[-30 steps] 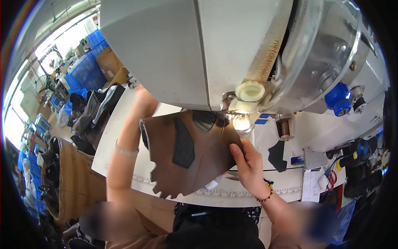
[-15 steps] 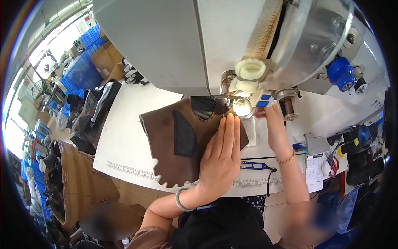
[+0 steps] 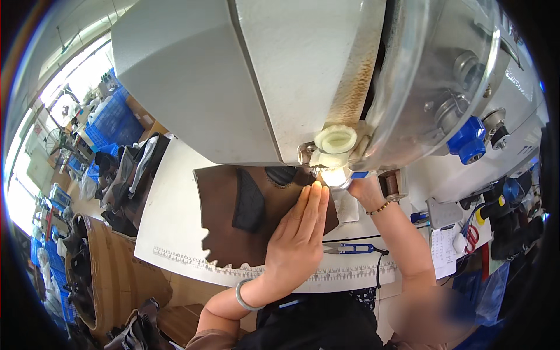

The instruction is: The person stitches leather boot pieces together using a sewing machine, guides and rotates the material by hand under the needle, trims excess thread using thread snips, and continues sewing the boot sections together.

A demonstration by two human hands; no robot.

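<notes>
A brown leather piece (image 3: 236,245) with a scalloped near edge and an inset black patch (image 3: 249,201) lies on the white sewing table. Its far edge runs under the head of a sewing machine (image 3: 256,76), beside the lit needle area (image 3: 334,176). My left hand (image 3: 294,242) rests flat on the leather, fingers stretched out toward the light. Just right of the needle area is my right hand (image 3: 367,193), its fingertips hidden behind the machine parts. Whether those fingers grip anything does not show.
Blue thread snips (image 3: 356,249) lie along the ruler (image 3: 344,270) at the table's near edge. To the right are a written sheet (image 3: 443,248) and red-handled scissors (image 3: 471,234). A cardboard box (image 3: 119,271) and dark stacked pieces (image 3: 125,181) stand at the left.
The view has shifted, so the machine head looks lower and larger. The leather has turned slightly under my left hand. My right hand's fingers have gone farther behind the machine parts.
</notes>
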